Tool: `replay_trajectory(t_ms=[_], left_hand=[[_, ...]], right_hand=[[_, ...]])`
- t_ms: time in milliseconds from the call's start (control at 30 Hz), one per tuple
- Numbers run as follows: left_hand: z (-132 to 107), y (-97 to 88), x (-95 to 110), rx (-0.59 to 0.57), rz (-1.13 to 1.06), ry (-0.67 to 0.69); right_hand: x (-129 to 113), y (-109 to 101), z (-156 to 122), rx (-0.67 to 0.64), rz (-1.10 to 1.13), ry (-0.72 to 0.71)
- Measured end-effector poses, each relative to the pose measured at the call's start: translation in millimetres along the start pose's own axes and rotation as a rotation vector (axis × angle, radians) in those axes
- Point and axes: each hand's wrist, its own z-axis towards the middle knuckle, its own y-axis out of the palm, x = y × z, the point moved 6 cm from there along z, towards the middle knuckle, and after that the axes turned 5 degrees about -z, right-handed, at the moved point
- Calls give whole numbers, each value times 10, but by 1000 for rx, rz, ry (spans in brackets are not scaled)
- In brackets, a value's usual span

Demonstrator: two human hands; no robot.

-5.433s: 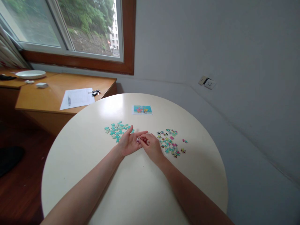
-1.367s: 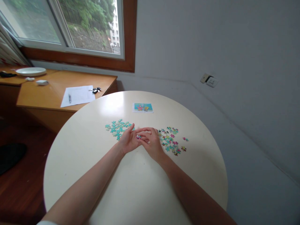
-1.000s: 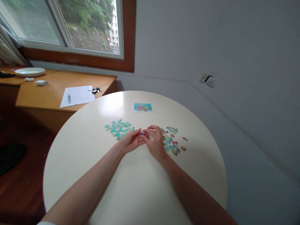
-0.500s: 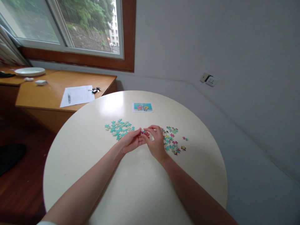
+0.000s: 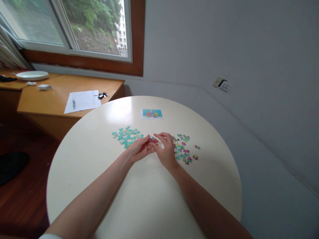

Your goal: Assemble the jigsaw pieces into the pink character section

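My left hand (image 5: 141,148) is palm up over the middle of the round table, thumb pressed on small pink-and-white jigsaw puzzle pieces (image 5: 151,138) that lie on its fingers. Just to their right is my right hand (image 5: 164,149), its thumb and forefinger curved and apart, with nothing visible between them. Its thumb tip comes close to the left fingers; whether they touch I cannot tell. Beyond the left hand spreads a pile of mostly turquoise puzzle pieces (image 5: 127,135). A mixed pile of pink, yellow and turquoise pieces (image 5: 183,151) lies right of the right hand, which partly hides it.
A printed cartoon picture (image 5: 152,114) lies toward the far side of the white table (image 5: 99,186). Two stray pieces (image 5: 197,147) sit right of the mixed pile. On a wooden desk (image 5: 57,88) are paper (image 5: 83,101), keys (image 5: 101,95) and a white plate (image 5: 32,75).
My right fingertips have drawn slightly away from the pieces, which now show more plainly in my left hand. The piles look unchanged.
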Motion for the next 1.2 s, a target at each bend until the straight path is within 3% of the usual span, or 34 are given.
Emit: replay_trajectory(t_ms=[1200], left_hand=[[2, 1, 1, -1, 16, 10]], right_hand=[[-30, 5, 7, 6, 12, -62]])
